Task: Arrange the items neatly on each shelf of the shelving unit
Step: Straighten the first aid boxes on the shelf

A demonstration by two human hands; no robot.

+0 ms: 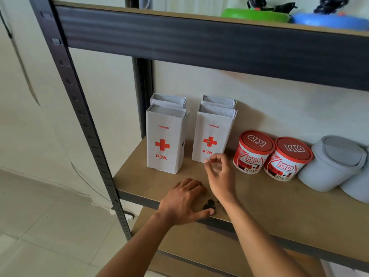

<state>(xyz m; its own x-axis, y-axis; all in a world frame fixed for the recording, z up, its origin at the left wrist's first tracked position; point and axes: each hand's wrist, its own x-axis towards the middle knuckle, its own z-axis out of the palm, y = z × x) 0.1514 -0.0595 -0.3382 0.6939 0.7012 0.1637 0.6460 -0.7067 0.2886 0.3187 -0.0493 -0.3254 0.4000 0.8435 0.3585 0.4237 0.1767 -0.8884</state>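
On the brown shelf board [279, 206], two white first-aid boxes stand upright: the left box [164, 142] and the right box [212, 136], each with a matching box right behind it. Beside them on the right are two red-lidded paint tubs [254, 152] [287, 159]. My left hand [185, 200] rests palm down near the shelf's front edge, thumb out, beside a small pile of dark crumbs [209, 204]. My right hand [219, 172] hovers just in front of the right box with loosely curled fingers, holding nothing.
Two grey swing-lid bins [331, 164] lean at the shelf's right end. The shelf above carries a green disc [255, 16] and a blue disc [329, 22]. A black upright [79, 116] frames the left side, and a lower shelf [199, 246] lies below.
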